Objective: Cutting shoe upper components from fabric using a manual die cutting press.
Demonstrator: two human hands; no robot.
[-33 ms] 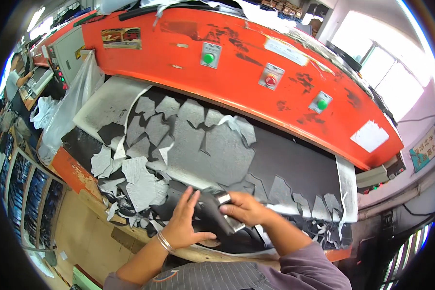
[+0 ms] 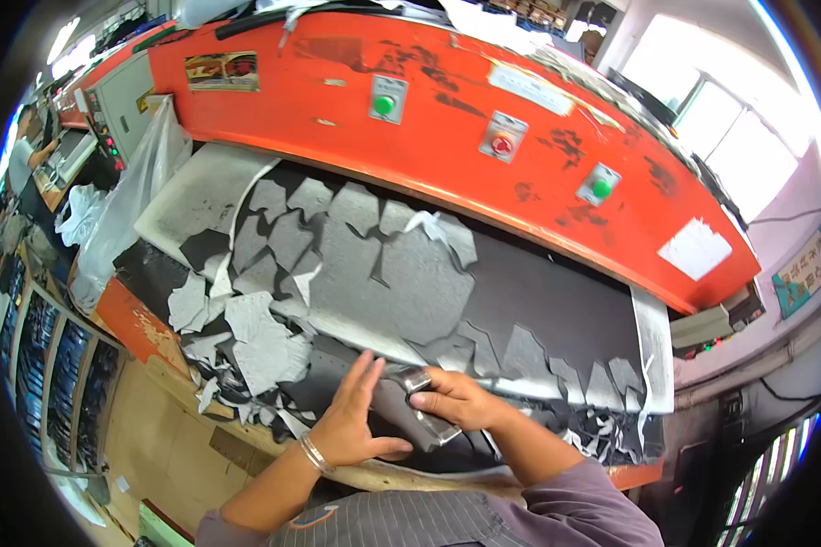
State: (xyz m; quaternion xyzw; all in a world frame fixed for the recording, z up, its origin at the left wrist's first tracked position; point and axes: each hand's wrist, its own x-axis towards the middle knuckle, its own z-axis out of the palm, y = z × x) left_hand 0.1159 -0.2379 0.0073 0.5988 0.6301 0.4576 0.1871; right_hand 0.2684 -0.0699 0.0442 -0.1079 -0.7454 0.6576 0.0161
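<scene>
I see the right hand gripping a shiny metal frame near the table's front edge. The left hand is spread wide beside it (grey scraps lie further left).

A translucent plastic bag is near a grey cabinet.
</scene>
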